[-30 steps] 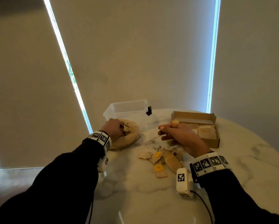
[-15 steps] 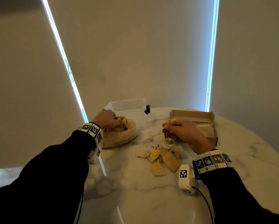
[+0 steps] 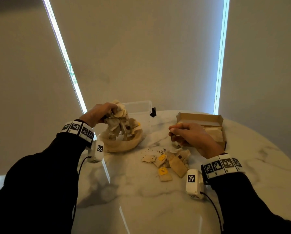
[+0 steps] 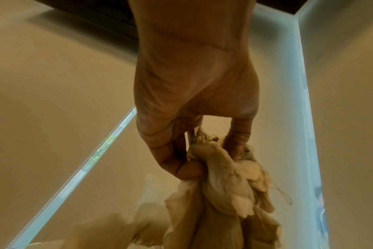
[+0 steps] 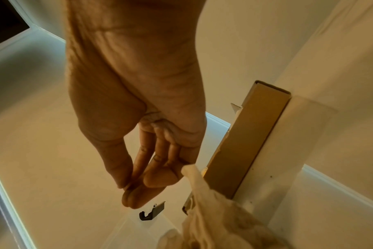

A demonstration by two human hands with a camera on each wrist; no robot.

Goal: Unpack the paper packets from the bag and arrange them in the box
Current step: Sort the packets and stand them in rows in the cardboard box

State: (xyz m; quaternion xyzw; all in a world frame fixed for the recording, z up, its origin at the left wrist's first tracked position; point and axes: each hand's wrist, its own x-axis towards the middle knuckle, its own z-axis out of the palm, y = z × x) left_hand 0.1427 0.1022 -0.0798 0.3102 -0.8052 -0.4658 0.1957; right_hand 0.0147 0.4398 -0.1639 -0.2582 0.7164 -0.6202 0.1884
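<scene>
The paper packets (image 3: pixel 165 163) are small, crumpled tan sachets, some carrying yellow tags. A loose pile of them lies on the marble table (image 3: pixel 158 208) near the middle, with dark crumbs scattered just beyond it. The left hand (image 3: pixel 97 113) is clenched around a tangled bunch of packets (image 3: pixel 121 124), lifted above the rolled-down cloth bag (image 3: pixel 122 144) at the left; the left wrist view shows fingers (image 4: pixel 181 168) and thumb curled into the bunch, strings trailing. The right hand (image 3: pixel 190 134) hovers at the near-left corner of the open cardboard box (image 3: pixel 200 118), thumb pressed to fingertips (image 5: pixel 134 198), a packet hanging just beside them; whether it grips that packet I cannot tell. More packets lie inside the box. A clear plastic tub (image 3: pixel 139 108) stands behind the bag. The table's near part lies bare.
</scene>
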